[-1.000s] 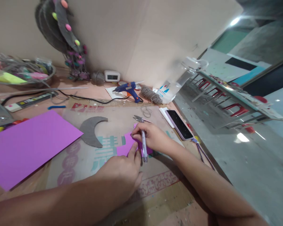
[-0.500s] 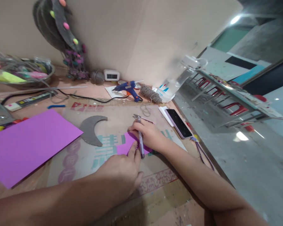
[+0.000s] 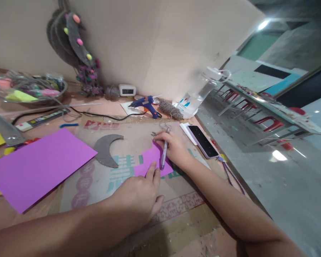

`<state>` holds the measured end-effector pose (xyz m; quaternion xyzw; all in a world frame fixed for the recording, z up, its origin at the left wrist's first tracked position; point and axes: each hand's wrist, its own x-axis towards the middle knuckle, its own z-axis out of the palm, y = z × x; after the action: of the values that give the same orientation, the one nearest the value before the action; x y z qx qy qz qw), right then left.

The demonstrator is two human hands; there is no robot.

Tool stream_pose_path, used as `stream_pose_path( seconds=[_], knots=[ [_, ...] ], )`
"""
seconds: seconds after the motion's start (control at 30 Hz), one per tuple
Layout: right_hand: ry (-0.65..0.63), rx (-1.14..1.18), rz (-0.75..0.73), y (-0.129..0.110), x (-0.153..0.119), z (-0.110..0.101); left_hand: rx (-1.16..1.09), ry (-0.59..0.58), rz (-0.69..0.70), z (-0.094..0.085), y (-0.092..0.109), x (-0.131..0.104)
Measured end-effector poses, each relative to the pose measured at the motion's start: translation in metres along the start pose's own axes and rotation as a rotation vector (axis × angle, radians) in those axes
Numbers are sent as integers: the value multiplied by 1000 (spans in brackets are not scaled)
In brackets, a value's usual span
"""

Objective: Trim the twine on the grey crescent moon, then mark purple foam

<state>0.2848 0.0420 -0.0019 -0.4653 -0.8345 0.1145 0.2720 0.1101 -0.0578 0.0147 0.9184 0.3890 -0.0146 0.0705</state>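
A small piece of purple paper (image 3: pixel 149 157) with a cut, stepped outline lies on the printed sheet in front of me. My left hand (image 3: pixel 139 191) rests on its near edge, with the index and middle fingers stretched out on the paper and the thumb apart. In my right hand (image 3: pixel 173 144) is a pale purple pen (image 3: pixel 164 155), held between the fingers and slanting over the paper's right part. Those fingers reach the paper's far end and hide some of it. Left of the paper lies a grey crescent cutout (image 3: pixel 104 151).
A large purple sheet (image 3: pixel 42 167) covers part of some scissors (image 3: pixel 10 135). Along the back are a filled bowl (image 3: pixel 29 101), a blue glue gun (image 3: pixel 147 104), grey yarn (image 3: pixel 169 109) and a clear bottle (image 3: pixel 203 91). A phone (image 3: pixel 203 141) lies by the table's right edge.
My right hand with the pen has shifted slightly right, away from my left fingers, uncovering more of the small purple paper. My left hand stays nearly in place. The view has tilted slightly.
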Motion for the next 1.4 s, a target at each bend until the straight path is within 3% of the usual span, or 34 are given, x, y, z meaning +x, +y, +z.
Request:
stream_pose_path(
  seconds=[0.07, 0.13, 0.27, 0.33, 0.5, 0.6, 0.67, 0.8, 1.0, 1.2, 1.4],
  knots=[
    [86, 103, 85, -1, -1, -7, -2, -15, -10, 0, 0, 1],
    [88, 389, 205, -6, -4, -13, -8, -21, -20, 1, 1, 2],
    [-333, 1054, 351, -21, -7, -11, -11, 20, -20, 7, 0, 2],
    [-267, 1123, 364, -26, -7, -6, -3, 61, -8, 10, -1, 0],
    [-147, 1097, 321, -24, -8, 1, -47, 73, -28, 10, -1, -1],
    [77, 959, 296, -20, -14, 0, -72, -4, -27, 10, 0, 3],
    [128, 858, 340, -18, -15, -1, -16, -43, -20, 11, 2, 5],
    [37, 723, 428, -20, -8, -3, 89, -33, -2, 12, 4, 6],
    [-74, 670, 385, -23, -4, 10, 6, -20, 17, 8, 1, 4],
    [-2, 364, 321, -13, -9, 20, -114, -66, -7, 15, -2, 6],
    [-12, 309, 294, -14, -6, 20, -121, -42, 11, 14, -2, 5]
  ],
)
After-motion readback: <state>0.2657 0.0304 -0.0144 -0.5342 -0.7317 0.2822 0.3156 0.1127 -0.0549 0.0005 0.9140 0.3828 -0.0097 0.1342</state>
